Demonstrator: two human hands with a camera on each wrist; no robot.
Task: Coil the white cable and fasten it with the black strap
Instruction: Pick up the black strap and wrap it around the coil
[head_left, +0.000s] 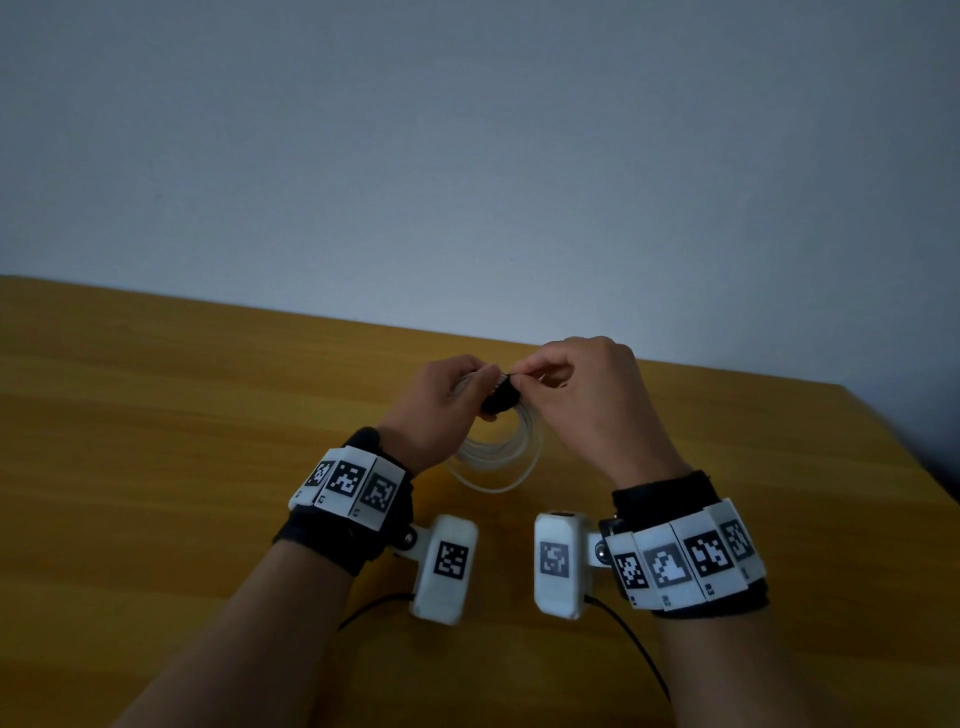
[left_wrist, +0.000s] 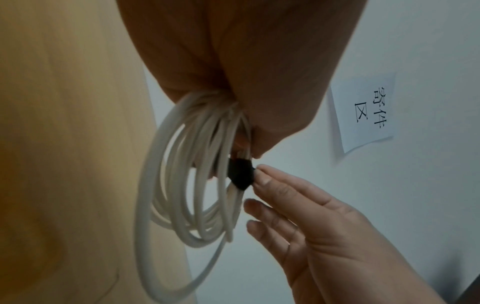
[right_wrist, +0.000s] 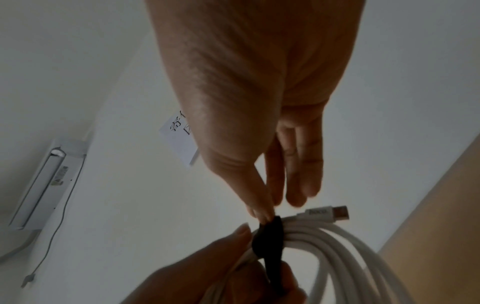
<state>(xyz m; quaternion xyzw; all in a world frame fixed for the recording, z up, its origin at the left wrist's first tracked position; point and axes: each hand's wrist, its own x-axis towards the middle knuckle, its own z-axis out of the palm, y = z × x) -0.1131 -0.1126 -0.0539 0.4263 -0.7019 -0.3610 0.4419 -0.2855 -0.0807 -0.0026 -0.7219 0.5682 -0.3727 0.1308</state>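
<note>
The white cable (head_left: 498, 457) (left_wrist: 182, 185) (right_wrist: 337, 242) hangs in several loops above the wooden table (head_left: 182, 415). My left hand (head_left: 447, 395) (left_wrist: 246, 72) grips the top of the coil, fingers curled round the bundle. A black strap (head_left: 503, 397) (left_wrist: 240, 174) (right_wrist: 269, 238) wraps around the loops beside that grip. My right hand (head_left: 576, 384) (right_wrist: 262, 211) pinches the strap's end between thumb and forefinger, the other fingers loose. The cable's plug (right_wrist: 327, 212) sticks out past the strap in the right wrist view.
A paper label (left_wrist: 363, 111) (right_wrist: 179, 139) with printed characters is stuck to the pale wall. A white wall unit (right_wrist: 46, 185) with a thin dangling cord hangs further along. The table edge (head_left: 904, 457) runs at the right.
</note>
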